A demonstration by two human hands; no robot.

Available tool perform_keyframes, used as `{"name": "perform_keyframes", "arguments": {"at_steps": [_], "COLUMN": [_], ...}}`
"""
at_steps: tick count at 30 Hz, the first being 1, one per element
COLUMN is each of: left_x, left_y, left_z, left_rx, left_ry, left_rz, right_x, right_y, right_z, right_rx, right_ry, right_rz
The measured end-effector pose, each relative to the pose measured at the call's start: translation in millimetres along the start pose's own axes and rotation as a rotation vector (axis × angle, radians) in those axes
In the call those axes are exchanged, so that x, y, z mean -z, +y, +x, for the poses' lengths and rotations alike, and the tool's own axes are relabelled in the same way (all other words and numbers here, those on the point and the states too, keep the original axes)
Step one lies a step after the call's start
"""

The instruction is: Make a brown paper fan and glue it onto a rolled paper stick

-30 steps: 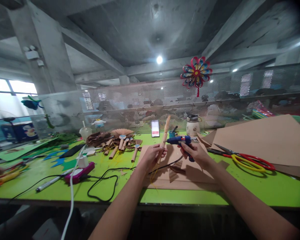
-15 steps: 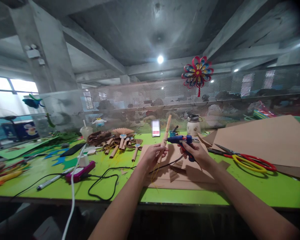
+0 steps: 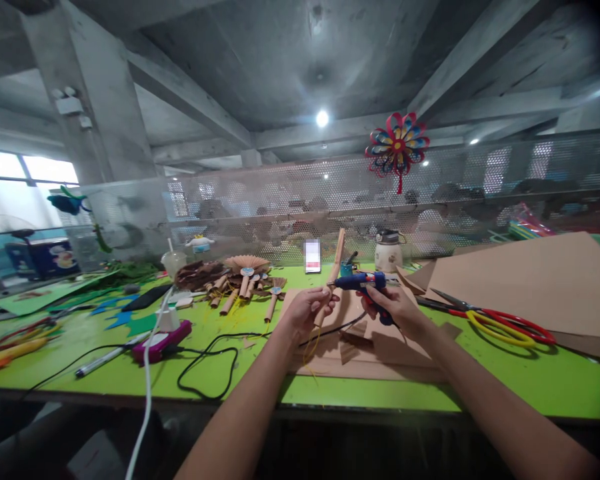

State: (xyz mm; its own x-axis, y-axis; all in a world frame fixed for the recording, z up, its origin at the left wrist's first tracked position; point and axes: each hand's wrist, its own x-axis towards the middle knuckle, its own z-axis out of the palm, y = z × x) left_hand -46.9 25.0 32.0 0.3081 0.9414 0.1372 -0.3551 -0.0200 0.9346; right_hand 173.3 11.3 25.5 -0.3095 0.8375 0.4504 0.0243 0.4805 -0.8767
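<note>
Your landmark is the flat brown cardboard sheet (image 3: 380, 370) on the green table. Left of it lie small pleated brown-paper fans (image 3: 247, 266) with rolled handles and yellow threads. Above the sheet, your left hand (image 3: 306, 312) pinches a slim tan paper roll (image 3: 339, 253) between thumb and fingers; the roll stands nearly upright, leaning slightly right, with a yellow thread (image 3: 307, 360) hanging below. Also above the sheet, the dark blue glue gun (image 3: 361, 281) points left, its nozzle at the roll beside your left fingertips. Your right hand (image 3: 396, 308) is wrapped around its handle; whether the trigger is squeezed, you cannot tell. Right of the sheet rest scissors with red handles (image 3: 517, 320).

The step in hand seems to be gluing the roll. The next move calls for a steady pinch, controlled glue, and fingertips away from the hot nozzle.
</note>
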Motion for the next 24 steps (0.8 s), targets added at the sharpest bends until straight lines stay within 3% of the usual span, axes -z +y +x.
{"name": "perform_keyframes", "arguments": {"at_steps": [6, 11, 19, 24], "left_x": [-3.1, -4.7, -0.1, -2.6], "left_y": [-1, -2, -3, -3], "left_z": [0, 0, 2, 1], "left_rx": [0.009, 0.006, -0.003, 0.005], "left_ry": [0.0, -0.002, -0.002, 0.005], "left_rz": [0.013, 0.033, 0.035, 0.04], "right_x": [2, 1, 3, 2], "right_y": [15, 11, 12, 13], "right_z": [4, 2, 3, 3], "right_rx": [0.011, -0.005, 0.014, 0.023], "right_ry": [0.083, 0.0, 0.053, 0.018], "right_rz": [-0.01, -0.042, -0.021, -0.107]}}
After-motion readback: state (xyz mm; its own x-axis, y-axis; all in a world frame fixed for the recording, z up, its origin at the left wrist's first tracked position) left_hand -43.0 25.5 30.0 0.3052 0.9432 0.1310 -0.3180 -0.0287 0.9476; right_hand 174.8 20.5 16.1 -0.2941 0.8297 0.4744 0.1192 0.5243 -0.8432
